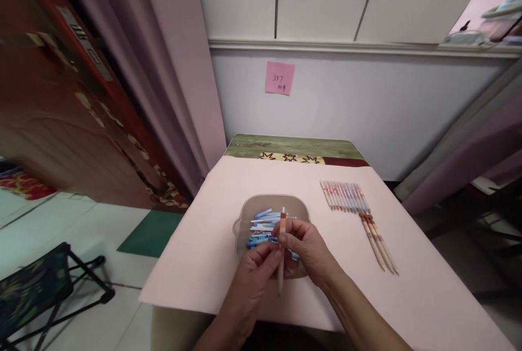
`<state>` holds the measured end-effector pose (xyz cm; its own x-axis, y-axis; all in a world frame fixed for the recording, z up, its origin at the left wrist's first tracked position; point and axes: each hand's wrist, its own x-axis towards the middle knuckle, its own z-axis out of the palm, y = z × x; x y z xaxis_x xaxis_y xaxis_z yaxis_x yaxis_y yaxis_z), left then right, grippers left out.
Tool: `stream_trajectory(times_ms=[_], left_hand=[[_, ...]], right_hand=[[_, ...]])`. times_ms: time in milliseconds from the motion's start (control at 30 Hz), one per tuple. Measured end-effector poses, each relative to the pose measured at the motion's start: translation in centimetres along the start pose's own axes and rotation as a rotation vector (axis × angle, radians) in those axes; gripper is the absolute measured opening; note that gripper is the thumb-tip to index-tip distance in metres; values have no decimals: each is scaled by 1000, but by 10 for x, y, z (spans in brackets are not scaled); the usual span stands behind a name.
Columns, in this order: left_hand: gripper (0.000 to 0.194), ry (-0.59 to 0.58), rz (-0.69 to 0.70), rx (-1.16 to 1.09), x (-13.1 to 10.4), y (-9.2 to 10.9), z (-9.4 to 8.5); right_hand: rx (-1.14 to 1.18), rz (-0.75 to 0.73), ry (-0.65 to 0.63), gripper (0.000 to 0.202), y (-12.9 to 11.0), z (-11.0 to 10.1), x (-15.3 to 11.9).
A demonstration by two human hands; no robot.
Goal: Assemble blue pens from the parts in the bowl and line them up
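Observation:
A beige pen [280, 279] with a brown-orange upper part and a pale push-button end is held between both hands, its pointed end toward me. My left hand [258, 269] pinches it around the middle, fingers closed. My right hand [309, 245] grips its upper part between thumb and fingers. Directly beneath the hands lies a grey-beige tray [281, 201] with several blue, white and teal pens [265, 226] inside, partly hidden by my hands.
On the right of the pink-covered table [204, 242] lies a row of pens with red and blue patterns [345, 197]. Several beige-and-brown pens [379, 245] lie below it. A wall with a pink note [279, 78] stands behind; a folding stool [44, 285] is at left.

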<state>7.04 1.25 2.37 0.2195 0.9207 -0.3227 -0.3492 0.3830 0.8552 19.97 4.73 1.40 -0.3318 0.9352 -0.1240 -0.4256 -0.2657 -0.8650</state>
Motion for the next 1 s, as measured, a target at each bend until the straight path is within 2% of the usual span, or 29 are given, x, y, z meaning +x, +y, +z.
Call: stream_trajectory(times_ms=[100,200,300,400,467,633,733,900,933,1000], left_hand=[[22,85,72,-1,-2,1,-2],[23,118,117,-39,-5,4,-5],[20,35,43,-107,-9,8,-8],[23,-86,-55,-201,-13,10,-12],[22,-114,-38,-218,-14,10,-13],[20,-69,78,-166,-12,7,-18],[18,-10,126,-72,-12,5,-21],[21,274,293,378,-21,4,-24],[20,292,311,439,-23,4,-26],[21,231,281,473,-25,6,-33]], right_hand=[[-41,-16,48,31,0,7,1],[-73,-54,15,31,0,10,-1],[-38,-40,-133,36,1,11,-5],[6,-7,-245,31,4,10,-8],[22,7,-247,26,6,11,-8],[0,64,-169,27,6,16,-6],[-54,48,-122,28,5,20,-6],[-116,-56,-50,26,11,30,-8],[-114,-62,-43,27,14,31,-9],[-125,-63,-37,25,18,31,-12]])
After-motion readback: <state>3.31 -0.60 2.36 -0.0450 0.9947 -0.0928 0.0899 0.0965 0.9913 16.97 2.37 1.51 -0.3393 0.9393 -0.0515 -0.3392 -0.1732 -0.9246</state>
